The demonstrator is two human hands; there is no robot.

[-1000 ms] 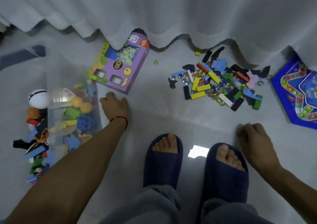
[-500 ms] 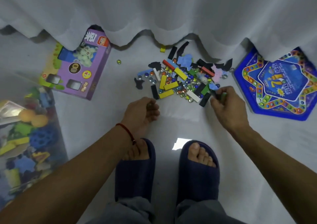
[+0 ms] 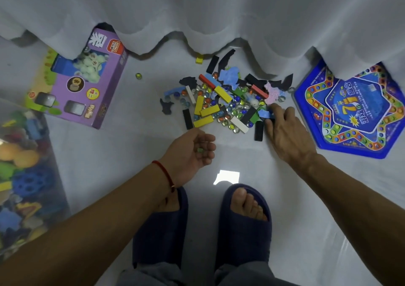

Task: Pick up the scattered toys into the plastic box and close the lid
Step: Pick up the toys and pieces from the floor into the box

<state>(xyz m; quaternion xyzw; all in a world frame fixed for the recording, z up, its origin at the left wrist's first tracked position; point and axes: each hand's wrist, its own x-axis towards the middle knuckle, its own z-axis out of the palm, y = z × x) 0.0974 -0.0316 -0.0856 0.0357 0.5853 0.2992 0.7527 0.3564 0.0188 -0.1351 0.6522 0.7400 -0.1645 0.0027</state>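
A pile of scattered toys (image 3: 221,101) lies on the floor ahead of my feet: coloured wooden blocks, glass marbles and dark foam shapes. My left hand (image 3: 192,152) hovers just short of the pile, palm up and cupped, with a small green marble (image 3: 199,150) lying in it. My right hand (image 3: 285,130) rests on the pile's right edge with its fingers spread, the fingertips touching a blue foam piece (image 3: 264,113). The clear plastic box (image 3: 51,152) stands at the far left, partly filled with toys; no lid is visible.
A purple toy carton (image 3: 81,84) lies at the back left and a blue star-shaped game board (image 3: 350,110) at the right. A white curtain (image 3: 219,18) hangs along the back. One loose marble (image 3: 138,75) and a yellow block (image 3: 199,58) lie apart.
My left hand has turned palm up and now shows a green marble. My right hand has opened and slid forward onto the pile's right edge.
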